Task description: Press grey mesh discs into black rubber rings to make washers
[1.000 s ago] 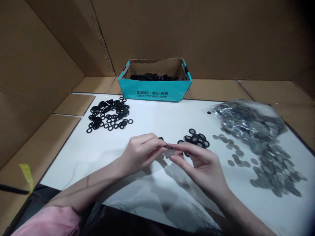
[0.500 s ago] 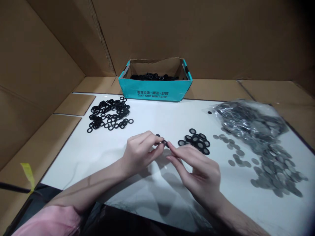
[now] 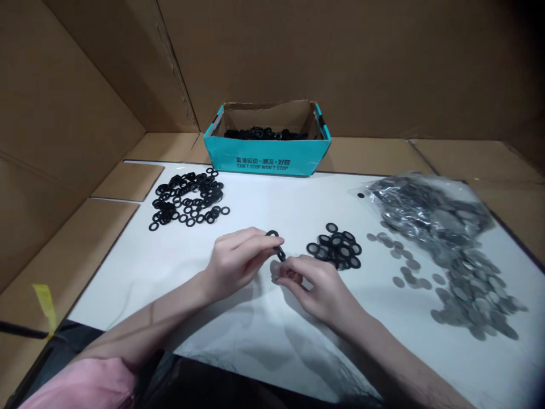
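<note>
With twelve o'clock pointing away from the person, the left hand (image 3: 238, 258) comes in from about eight o'clock and the right hand (image 3: 326, 287) from about four, their fingers nearly meeting over the white tabletop (image 3: 264, 204); the left fingers are narrow, pinching a few black rings (image 3: 280, 251), of which one juts out toward twelve while another stands almost edge-on, its long axis running roughly from eleven to five; the lower end of that edge-on ring points at the right fingertips and lies very near them, though whether they touch cannot be told; the right fingers are curled and narrow, with a thin grey disc (image 3: 276, 269) at their tips, just beside the rings on the six o'clock side and nearer the right hand than the left; whether further discs are tucked inside the right fingers cannot be told; close by the right hand, toward one o'clock, is a heap of rings with grey centres (image 3: 336, 247); out at ten from the hands lies a pile of plain black rings (image 3: 191, 196), and at twelve a teal open box (image 3: 268, 156) holds more black pieces; toward two is a clear plastic bag (image 3: 430, 216) of grey discs, and round at three to four o'clock loose grey discs (image 3: 472, 295) are spread, overlapping one another; a small black dot (image 3: 361, 195) sits just beside the bag, on its nine o'clock side.
</note>
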Tool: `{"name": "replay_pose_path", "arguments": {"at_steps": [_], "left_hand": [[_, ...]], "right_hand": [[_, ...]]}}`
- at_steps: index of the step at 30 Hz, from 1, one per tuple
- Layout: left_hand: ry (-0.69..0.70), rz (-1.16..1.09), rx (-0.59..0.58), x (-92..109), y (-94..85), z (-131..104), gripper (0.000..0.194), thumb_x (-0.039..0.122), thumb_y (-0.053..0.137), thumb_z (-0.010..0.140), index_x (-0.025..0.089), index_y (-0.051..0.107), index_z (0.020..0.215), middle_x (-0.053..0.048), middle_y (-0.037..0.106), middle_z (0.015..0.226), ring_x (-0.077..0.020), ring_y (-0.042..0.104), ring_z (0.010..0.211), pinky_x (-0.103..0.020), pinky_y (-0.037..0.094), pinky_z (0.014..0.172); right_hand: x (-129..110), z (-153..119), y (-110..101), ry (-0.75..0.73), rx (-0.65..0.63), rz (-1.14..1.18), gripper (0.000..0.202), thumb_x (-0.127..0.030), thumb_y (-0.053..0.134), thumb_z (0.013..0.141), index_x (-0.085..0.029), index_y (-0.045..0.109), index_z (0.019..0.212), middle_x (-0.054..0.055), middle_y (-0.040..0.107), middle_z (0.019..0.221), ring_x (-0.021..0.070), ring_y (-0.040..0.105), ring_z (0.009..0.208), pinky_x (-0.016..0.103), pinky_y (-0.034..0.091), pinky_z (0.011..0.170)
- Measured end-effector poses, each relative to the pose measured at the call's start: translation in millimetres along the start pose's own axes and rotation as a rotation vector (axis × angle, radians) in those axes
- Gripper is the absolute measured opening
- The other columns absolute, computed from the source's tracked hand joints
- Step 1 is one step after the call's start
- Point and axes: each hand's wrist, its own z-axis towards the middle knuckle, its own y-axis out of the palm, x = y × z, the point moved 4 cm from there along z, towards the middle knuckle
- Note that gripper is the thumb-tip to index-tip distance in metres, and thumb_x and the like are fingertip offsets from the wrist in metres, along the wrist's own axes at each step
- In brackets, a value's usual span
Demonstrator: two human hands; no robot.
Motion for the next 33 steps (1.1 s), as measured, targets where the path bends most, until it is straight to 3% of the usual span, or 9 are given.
{"name": "replay_pose_path", "arguments": {"at_steps": [3,7,9,20,27,33], "left_hand": [[0.012,-0.021,-0.035,-1.3,1.5,-2.0,0.017,0.006,0.055,0.090,0.010,0.067,0.101,-0.008,0.068,0.077,-0.0124,0.064,0.067,-0.021,0.053,0.063],[0.015,-0.035,-0.072,0.2,5.8,-4.9,0.016,0.008,0.055,0.091,0.012,0.066,0.102,-0.007,0.069,0.077,-0.0125,0.064,0.066,-0.021,0.052,0.062],[0.031,-0.042,-0.085,2.2,8.7,-5.9,0.014,0.009,0.055,0.091,0.012,0.066,0.101,-0.006,0.068,0.074,-0.0124,0.064,0.065,-0.020,0.051,0.060],[0.120,0.014,-0.086,10.6,11.4,-2.2,0.007,0.016,0.062,0.088,0.010,0.066,0.088,-0.005,0.065,0.066,-0.0113,0.059,0.056,-0.020,0.048,0.055],[0.120,-0.007,-0.059,12.4,10.1,-4.5,0.009,0.015,0.060,0.090,0.010,0.068,0.090,-0.005,0.066,0.067,-0.0105,0.058,0.056,-0.020,0.046,0.054],[0.140,-0.013,-0.064,13.7,9.8,-3.1,0.009,0.014,0.062,0.089,0.009,0.069,0.090,-0.006,0.066,0.066,-0.0123,0.060,0.056,-0.021,0.047,0.053]], "right_hand": [[4.4,0.5,1.7,0.001,0.026,-0.051,0.010,-0.012,0.058,0.085,-0.018,0.063,0.080,0.003,0.065,0.077,0.0151,0.062,0.069,0.026,0.048,0.062],[-9.5,2.3,-19.7,-0.065,0.246,-0.047,0.008,-0.015,0.055,0.089,-0.018,0.058,0.082,0.003,0.061,0.075,0.0130,0.058,0.066,0.024,0.046,0.059],[-17.8,3.2,-28.0,-0.110,0.288,-0.031,0.006,-0.016,0.058,0.087,-0.019,0.055,0.082,0.002,0.059,0.071,0.0126,0.056,0.063,0.024,0.045,0.056],[-16.1,3.5,-24.3,-0.110,0.155,0.177,0.010,-0.019,0.063,0.086,-0.017,0.055,0.079,0.002,0.056,0.069,0.0115,0.048,0.061,0.025,0.041,0.055],[-17.1,5.3,-26.3,-0.157,0.095,0.349,0.016,-0.015,0.049,0.092,-0.018,0.055,0.077,0.002,0.056,0.068,0.0133,0.053,0.066,0.026,0.044,0.058],[-21.7,5.3,-26.2,-0.194,0.163,0.279,0.018,-0.007,0.047,0.090,-0.018,0.054,0.077,0.001,0.055,0.066,0.0112,0.052,0.062,0.023,0.044,0.056]]}}
